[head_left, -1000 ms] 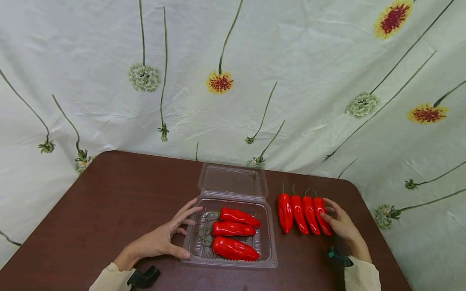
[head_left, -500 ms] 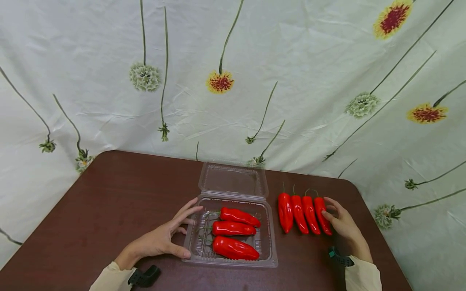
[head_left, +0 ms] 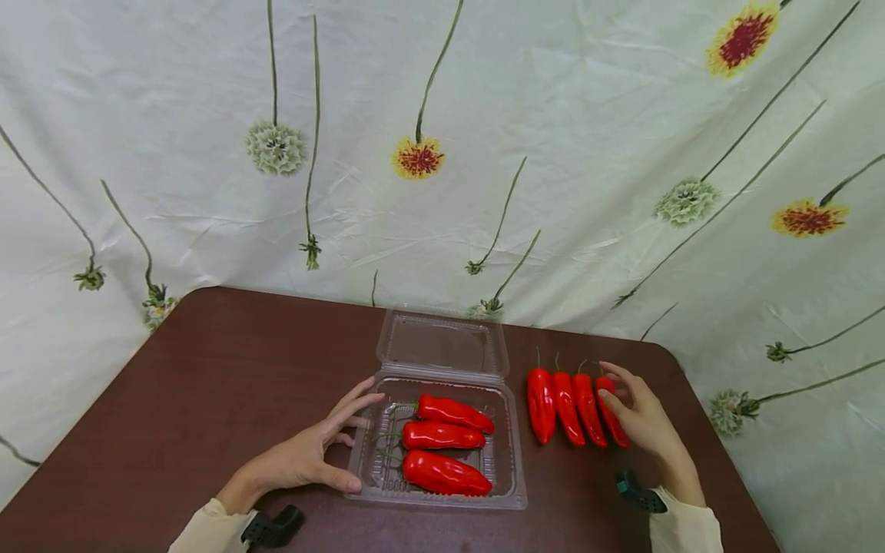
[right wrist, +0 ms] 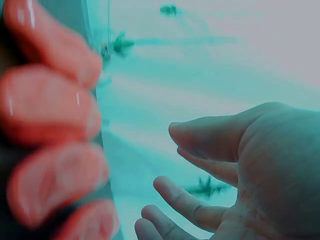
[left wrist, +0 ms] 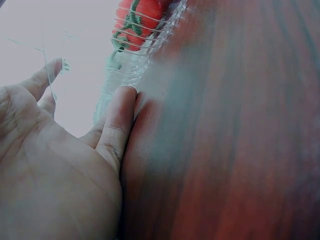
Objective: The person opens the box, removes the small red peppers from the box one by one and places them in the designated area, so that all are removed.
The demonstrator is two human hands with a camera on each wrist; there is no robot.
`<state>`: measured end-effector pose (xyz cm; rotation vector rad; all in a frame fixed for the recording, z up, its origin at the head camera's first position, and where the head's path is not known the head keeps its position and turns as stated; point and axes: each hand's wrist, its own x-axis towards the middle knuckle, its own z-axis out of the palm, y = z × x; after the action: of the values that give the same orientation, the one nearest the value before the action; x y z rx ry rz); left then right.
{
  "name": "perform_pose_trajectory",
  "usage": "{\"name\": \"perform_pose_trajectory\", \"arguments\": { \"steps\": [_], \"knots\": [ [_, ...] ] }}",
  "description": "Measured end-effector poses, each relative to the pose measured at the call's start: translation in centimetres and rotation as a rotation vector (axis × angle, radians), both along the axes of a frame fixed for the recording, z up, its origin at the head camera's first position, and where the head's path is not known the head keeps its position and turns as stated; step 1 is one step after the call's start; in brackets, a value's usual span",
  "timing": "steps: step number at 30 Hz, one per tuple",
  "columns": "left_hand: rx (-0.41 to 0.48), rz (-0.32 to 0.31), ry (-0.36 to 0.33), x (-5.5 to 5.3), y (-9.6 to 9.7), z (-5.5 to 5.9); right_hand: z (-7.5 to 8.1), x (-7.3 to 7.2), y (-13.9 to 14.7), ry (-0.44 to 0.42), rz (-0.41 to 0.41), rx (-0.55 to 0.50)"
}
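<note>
A clear plastic clamshell container (head_left: 520,468) lies on the table with its lid (head_left: 442,344) folded back. Inside it are three glossy red chili peppers (head_left: 444,435), stems to the left. My left hand (head_left: 300,457) is spread along the container's left side, thumb at the near corner; the left wrist view shows straight fingers (left wrist: 119,117) beside the ribbed wall. To the right, several more chili peppers (head_left: 565,407) lie in a row. Above the rightmost pepper (head_left: 611,411) hovers my right hand (head_left: 650,426), thumb and fingers apart, holding nothing; the right wrist view shows it clear of the peppers (right wrist: 50,102).
The dark brown table (head_left: 228,369) extends left and right of the container. A white cloth (head_left: 346,192) printed with flowers hangs behind the table's far edge. Black bands (head_left: 273,527) sit on both wrists.
My right hand has shifted up and left from the right side of the rightmost pepper to over its top end. The left hand, container and peppers look unmoved.
</note>
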<state>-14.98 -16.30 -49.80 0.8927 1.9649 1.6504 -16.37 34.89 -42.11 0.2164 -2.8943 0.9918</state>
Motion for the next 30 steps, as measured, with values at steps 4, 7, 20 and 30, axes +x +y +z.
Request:
{"name": "perform_pose_trajectory", "arguments": {
  "steps": [4,7,20,30],
  "knots": [
    [0.007,-0.006,-0.004,0.1,0.0,-0.1,0.6,0.3,-2.1,0.043,0.056,0.009],
    [0.018,-0.018,0.007,0.1,0.0,-0.3,0.9,0.6,-3.5,0.061,0.093,-0.006],
    [0.013,-0.012,-0.013,0.3,0.2,0.0,0.7,3.3,-9.0,0.023,0.27,-0.127],
    [0.009,-0.011,0.001,0.1,0.1,0.0,-0.5,4.3,-14.3,0.031,0.508,-0.196]
  ]
}}
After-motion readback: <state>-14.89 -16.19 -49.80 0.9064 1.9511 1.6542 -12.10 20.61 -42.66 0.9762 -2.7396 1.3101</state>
